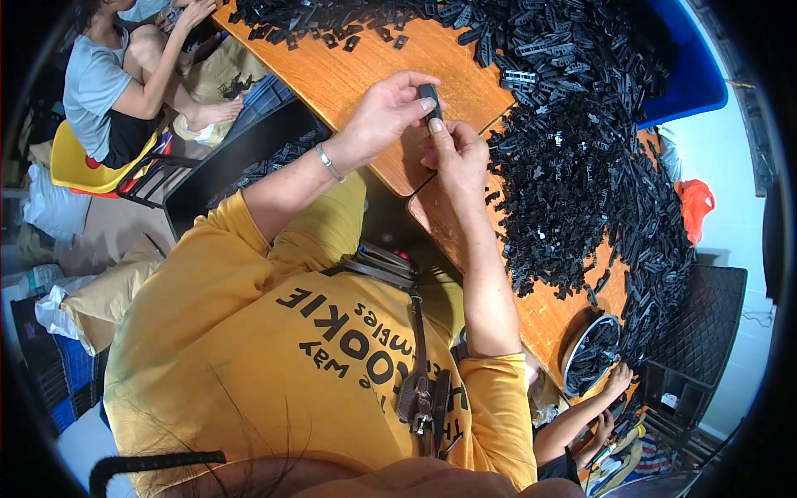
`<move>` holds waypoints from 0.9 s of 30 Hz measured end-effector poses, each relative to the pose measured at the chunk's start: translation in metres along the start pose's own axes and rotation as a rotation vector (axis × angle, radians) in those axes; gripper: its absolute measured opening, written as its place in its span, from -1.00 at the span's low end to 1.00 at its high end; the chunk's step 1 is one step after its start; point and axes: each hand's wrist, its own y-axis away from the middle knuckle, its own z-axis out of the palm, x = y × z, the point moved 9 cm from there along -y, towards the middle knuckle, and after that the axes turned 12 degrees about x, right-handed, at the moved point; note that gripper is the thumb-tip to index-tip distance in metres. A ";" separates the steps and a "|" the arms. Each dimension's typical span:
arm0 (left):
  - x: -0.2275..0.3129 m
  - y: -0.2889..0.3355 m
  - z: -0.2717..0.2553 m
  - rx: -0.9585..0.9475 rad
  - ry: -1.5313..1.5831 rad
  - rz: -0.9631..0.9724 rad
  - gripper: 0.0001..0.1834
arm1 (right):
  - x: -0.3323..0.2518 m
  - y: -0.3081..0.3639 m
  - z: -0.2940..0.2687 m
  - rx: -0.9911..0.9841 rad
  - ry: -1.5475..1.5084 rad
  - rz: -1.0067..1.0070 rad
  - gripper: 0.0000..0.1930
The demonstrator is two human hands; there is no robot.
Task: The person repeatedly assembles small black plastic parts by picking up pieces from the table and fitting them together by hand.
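Note:
Over the wooden table (pixel 365 62), a small, narrow black plastic piece (pixel 428 90) is held up between my two hands. My left hand (pixel 383 109) pinches it, with the thumb lying across its face. At its lower end, my right hand (pixel 462 159) grips it between thumb and curled fingers. What kind of part it is, I cannot make out. To the right of my right hand lies a broad heap of small black plastic pieces (pixel 548 191). Longer black slotted pieces (pixel 573 50) are piled behind and beside that heap.
A blue bin (pixel 693 83) stands at the far right, and a round bowl (pixel 573 365) of black parts at the near right. Below the table's left edge sits a black crate (pixel 195 199). Co-workers work at the upper left, beside a yellow chair (pixel 79 166), and at the lower right.

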 end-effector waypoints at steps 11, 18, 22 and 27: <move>0.044 0.030 -0.126 -0.282 -0.882 0.183 -0.77 | -0.037 0.007 0.012 -0.213 0.606 -0.437 -0.81; 0.021 -0.100 -0.013 -0.153 -1.006 0.605 -0.70 | -0.016 -0.038 -0.015 -0.186 1.028 -0.450 -0.85; -0.004 -0.172 0.063 -0.124 -1.193 0.957 -0.65 | -0.008 -0.053 -0.018 -0.174 1.093 -0.424 -0.83; -0.019 -0.209 0.086 -0.174 -1.386 1.142 -0.66 | -0.019 -0.063 -0.012 -0.239 1.097 -0.453 -0.84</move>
